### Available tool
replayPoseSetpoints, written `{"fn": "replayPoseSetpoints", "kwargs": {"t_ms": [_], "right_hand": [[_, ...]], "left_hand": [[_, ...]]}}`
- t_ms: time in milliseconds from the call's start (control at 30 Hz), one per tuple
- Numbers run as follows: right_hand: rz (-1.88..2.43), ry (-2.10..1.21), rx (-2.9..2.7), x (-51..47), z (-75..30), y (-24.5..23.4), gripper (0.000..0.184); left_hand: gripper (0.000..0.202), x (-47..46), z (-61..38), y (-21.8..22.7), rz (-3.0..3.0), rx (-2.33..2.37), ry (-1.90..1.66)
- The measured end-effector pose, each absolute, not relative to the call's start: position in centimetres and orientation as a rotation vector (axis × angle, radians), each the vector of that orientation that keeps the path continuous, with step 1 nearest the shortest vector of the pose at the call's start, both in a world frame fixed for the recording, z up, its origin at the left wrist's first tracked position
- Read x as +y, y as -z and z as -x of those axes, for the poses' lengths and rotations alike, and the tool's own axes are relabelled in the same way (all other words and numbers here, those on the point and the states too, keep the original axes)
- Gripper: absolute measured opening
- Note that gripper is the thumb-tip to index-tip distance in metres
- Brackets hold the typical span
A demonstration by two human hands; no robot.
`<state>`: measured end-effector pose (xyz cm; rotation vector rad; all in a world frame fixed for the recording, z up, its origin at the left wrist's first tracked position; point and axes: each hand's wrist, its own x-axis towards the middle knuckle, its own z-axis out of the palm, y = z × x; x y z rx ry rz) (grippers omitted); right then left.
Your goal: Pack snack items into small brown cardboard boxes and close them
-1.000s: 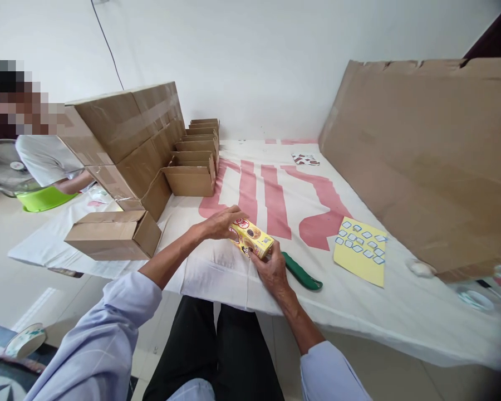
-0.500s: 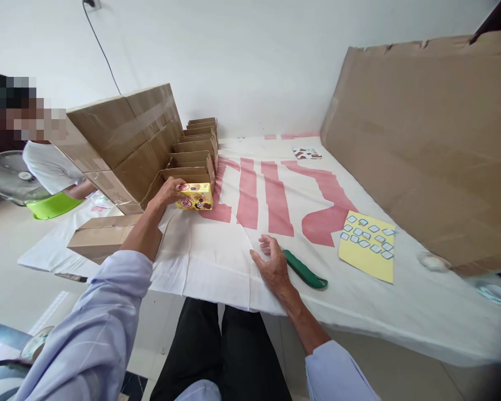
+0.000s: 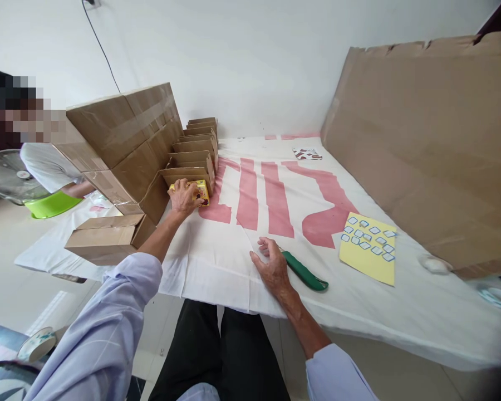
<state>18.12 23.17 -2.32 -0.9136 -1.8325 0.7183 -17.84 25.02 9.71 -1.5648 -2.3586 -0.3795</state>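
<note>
My left hand [image 3: 183, 197] is closed over a small yellow printed box [image 3: 202, 192], thumb on its near side and fingers across its top. The box lies on its side on the cloth, against the front of the nearest cardboard divider [image 3: 187, 179]. Part of it is hidden under my fingers. My right hand [image 3: 274, 267] rests on the white cloth with fingers apart and slightly curled, holding nothing. Right beside it lies a green-handled cutter [image 3: 304, 270], its front end partly behind the hand.
Taped cardboard boxes [image 3: 129, 131] stand behind the row of dividers. A closed carton [image 3: 102, 239] lies at the left edge. A yellow sheet with stickers [image 3: 368, 249] lies to the right, before a large cardboard panel [image 3: 426, 139]. Another person [image 3: 48, 167] sits left, near a green basin [image 3: 54, 205].
My left hand has shifted right and over the yellow box, which has moved slightly left and back toward the divider. My right hand has stayed in place.
</note>
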Motion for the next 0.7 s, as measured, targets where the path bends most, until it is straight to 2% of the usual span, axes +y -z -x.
{"fn": "replayPoseSetpoints", "kwargs": {"t_ms": [200,700], "right_hand": [[0.923,-0.708,-1.846,23.1,-18.1,2.3,0.036],[0.924,-0.669,-1.874,23.4,-18.0,2.5,0.033]], "left_hand": [[0.043,26.4,18.0,-9.1,1.504,-2.382,0.360],[0.045,24.5,18.4,-11.2,1.594,-2.413,0.456]]}}
